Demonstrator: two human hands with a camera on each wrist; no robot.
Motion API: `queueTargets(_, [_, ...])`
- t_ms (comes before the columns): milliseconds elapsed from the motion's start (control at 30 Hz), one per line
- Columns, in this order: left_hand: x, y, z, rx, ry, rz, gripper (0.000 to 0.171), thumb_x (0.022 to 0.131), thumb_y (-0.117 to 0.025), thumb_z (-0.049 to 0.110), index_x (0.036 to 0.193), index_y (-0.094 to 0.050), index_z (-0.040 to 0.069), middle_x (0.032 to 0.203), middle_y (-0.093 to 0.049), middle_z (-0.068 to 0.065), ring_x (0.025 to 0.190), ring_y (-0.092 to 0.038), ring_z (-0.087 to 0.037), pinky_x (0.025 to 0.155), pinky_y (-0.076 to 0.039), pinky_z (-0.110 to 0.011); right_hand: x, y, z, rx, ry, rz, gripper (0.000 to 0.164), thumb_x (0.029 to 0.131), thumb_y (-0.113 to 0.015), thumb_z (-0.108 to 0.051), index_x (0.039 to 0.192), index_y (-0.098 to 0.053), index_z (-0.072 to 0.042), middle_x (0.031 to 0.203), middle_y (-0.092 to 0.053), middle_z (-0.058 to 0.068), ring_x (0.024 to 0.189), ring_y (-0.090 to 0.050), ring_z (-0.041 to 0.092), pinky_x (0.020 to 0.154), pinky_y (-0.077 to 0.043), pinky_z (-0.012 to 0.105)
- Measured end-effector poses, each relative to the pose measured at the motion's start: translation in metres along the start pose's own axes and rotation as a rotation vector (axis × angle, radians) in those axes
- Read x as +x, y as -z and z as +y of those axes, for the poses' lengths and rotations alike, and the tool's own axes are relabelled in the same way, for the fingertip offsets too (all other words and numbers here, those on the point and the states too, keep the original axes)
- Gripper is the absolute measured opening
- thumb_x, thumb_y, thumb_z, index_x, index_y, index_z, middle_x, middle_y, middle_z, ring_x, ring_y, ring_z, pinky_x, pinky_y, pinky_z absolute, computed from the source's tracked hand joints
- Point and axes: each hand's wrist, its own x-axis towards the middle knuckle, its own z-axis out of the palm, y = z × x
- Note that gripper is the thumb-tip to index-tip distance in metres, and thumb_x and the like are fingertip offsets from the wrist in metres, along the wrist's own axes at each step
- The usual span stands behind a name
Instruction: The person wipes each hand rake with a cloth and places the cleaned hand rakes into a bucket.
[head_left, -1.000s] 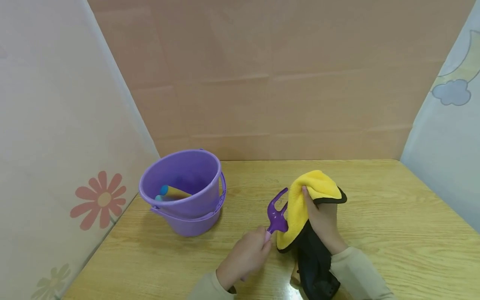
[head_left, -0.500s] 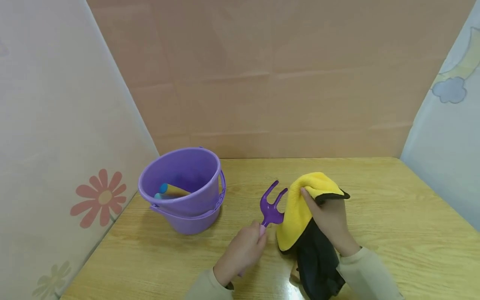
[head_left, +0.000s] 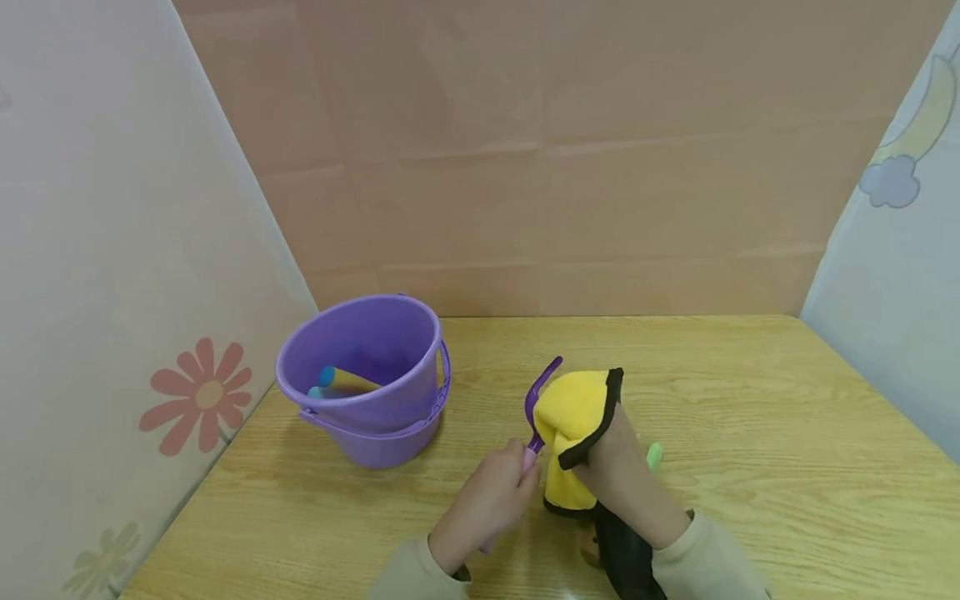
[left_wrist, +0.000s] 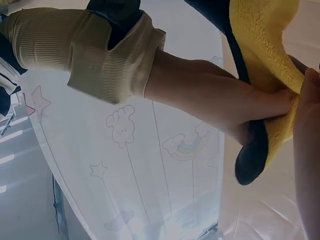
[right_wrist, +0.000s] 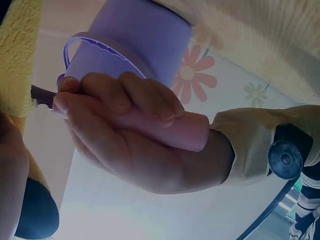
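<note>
My left hand (head_left: 491, 498) grips the pink handle of a purple toy garden fork (head_left: 534, 408), its prongs pointing up and away. In the right wrist view the fingers of that left hand (right_wrist: 125, 125) curl round the pink handle (right_wrist: 185, 131). My right hand (head_left: 618, 471) holds a yellow cloth (head_left: 573, 408) with black edging against the fork's head, covering part of it. The cloth's dark side (head_left: 628, 554) hangs down toward the table's front. In the left wrist view, my right hand (left_wrist: 265, 102) reaches into the yellow cloth (left_wrist: 262, 40).
Two nested purple buckets (head_left: 408, 408) stand at the left, the upper one tilted, with a yellow and blue item (head_left: 348, 382) inside. A green tip (head_left: 655, 456) shows behind my right wrist. A brown object (head_left: 589, 548) lies partly under the cloth. Walls enclose the wooden table (head_left: 750, 400).
My right hand has moved left with the cloth and folded it over the fork's head. The fork has turned, so its prongs show edge-on. The green tip has come into view.
</note>
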Motion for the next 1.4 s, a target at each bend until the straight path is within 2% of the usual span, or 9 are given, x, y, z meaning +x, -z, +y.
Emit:
queueTargets(233, [-0.003, -0.001, 0.0, -0.014, -0.023, -0.001, 0.018, 0.093, -0.051, 0.013, 0.079, -0.046, 0.003, 0.059, -0.037, 0.002, 0.044, -0.035, -0.005, 0.037, -0.03, -0.016, -0.007, -0.004, -0.004, -0.083, 0.027, -0.088, 0.046, 0.053, -0.08, 0.012, 0.081, -0.048, -0.005, 0.075, -0.046, -0.001, 0.074, -0.044, 0.014, 0.069, -0.04, 0.035])
queueTargets(533, [-0.004, -0.002, 0.005, 0.072, -0.039, 0.027, 0.018, 0.091, -0.053, 0.013, 0.079, -0.047, 0.003, 0.058, -0.037, 0.003, 0.044, -0.035, -0.004, 0.036, -0.03, -0.016, -0.007, -0.007, 0.001, -0.092, 0.056, -0.052, 0.048, 0.053, -0.079, 0.013, 0.084, -0.046, -0.003, 0.076, -0.043, 0.002, 0.074, -0.041, 0.016, 0.068, -0.038, 0.034])
queueTargets(600, [-0.005, -0.003, 0.006, 0.073, -0.044, 0.038, 0.017, 0.091, -0.054, 0.012, 0.078, -0.047, 0.003, 0.057, -0.037, 0.003, 0.043, -0.035, -0.004, 0.036, -0.031, -0.015, -0.006, -0.008, 0.002, -0.081, 0.064, -0.038, 0.044, 0.056, -0.077, 0.013, 0.084, -0.046, -0.003, 0.076, -0.043, 0.002, 0.073, -0.041, 0.017, 0.068, -0.037, 0.035])
queueTargets(633, [-0.005, -0.003, 0.006, 0.071, -0.046, 0.039, 0.017, 0.091, -0.054, 0.012, 0.078, -0.047, 0.003, 0.056, -0.037, 0.003, 0.043, -0.035, -0.003, 0.036, -0.031, -0.015, -0.006, -0.009, 0.003, -0.09, 0.072, -0.028, 0.036, 0.065, -0.075, 0.008, 0.084, -0.047, -0.003, 0.075, -0.043, 0.002, 0.072, -0.041, 0.017, 0.068, -0.037, 0.035])
queueTargets(733, [-0.006, -0.005, 0.007, 0.083, -0.063, 0.044, 0.017, 0.091, -0.054, 0.012, 0.077, -0.047, 0.004, 0.056, -0.035, 0.005, 0.043, -0.034, -0.003, 0.036, -0.031, -0.015, -0.005, -0.011, 0.006, -0.103, 0.082, -0.003, 0.028, 0.069, -0.071, 0.006, 0.082, -0.048, -0.001, 0.074, -0.044, 0.004, 0.07, -0.042, 0.02, 0.068, -0.037, 0.038])
queueTargets(800, [-0.006, -0.006, 0.007, 0.08, -0.064, 0.037, 0.017, 0.091, -0.054, 0.012, 0.078, -0.046, 0.004, 0.057, -0.035, 0.005, 0.044, -0.034, -0.003, 0.036, -0.031, -0.015, -0.004, -0.012, 0.007, -0.127, 0.073, 0.009, 0.027, 0.069, -0.071, 0.008, 0.082, -0.049, -0.001, 0.073, -0.046, 0.006, 0.07, -0.043, 0.022, 0.068, -0.037, 0.04])
queueTargets(967, [-0.006, -0.007, 0.007, 0.091, -0.044, 0.027, 0.018, 0.091, -0.054, 0.015, 0.079, -0.048, 0.004, 0.057, -0.036, 0.005, 0.044, -0.035, -0.004, 0.036, -0.031, -0.017, -0.003, -0.013, 0.009, -0.224, -0.028, 0.021, 0.042, 0.054, -0.078, 0.012, 0.079, -0.046, 0.0, 0.07, -0.043, 0.008, 0.067, -0.04, 0.023, 0.059, -0.032, 0.035])
queueTargets(1233, [-0.008, -0.007, 0.008, 0.136, -0.048, 0.035, 0.018, 0.09, -0.055, 0.017, 0.08, -0.049, 0.004, 0.058, -0.037, 0.004, 0.046, -0.037, -0.005, 0.038, -0.033, -0.02, -0.001, -0.012, 0.016, -0.339, -0.126, 0.031, 0.038, 0.056, -0.074, 0.009, 0.079, -0.045, 0.002, 0.072, -0.043, 0.014, 0.072, -0.039, 0.033, 0.06, -0.028, 0.039])
queueTargets(1400, [-0.009, -0.007, 0.009, 0.122, -0.023, 0.014, 0.017, 0.091, -0.055, 0.019, 0.083, -0.049, 0.005, 0.057, -0.037, 0.004, 0.043, -0.037, -0.006, 0.038, -0.033, -0.02, -0.002, -0.01, 0.022, -0.31, -0.15, 0.053, 0.036, 0.06, -0.074, 0.007, 0.081, -0.045, 0.002, 0.075, -0.043, 0.016, 0.074, -0.04, 0.034, 0.061, -0.029, 0.043])
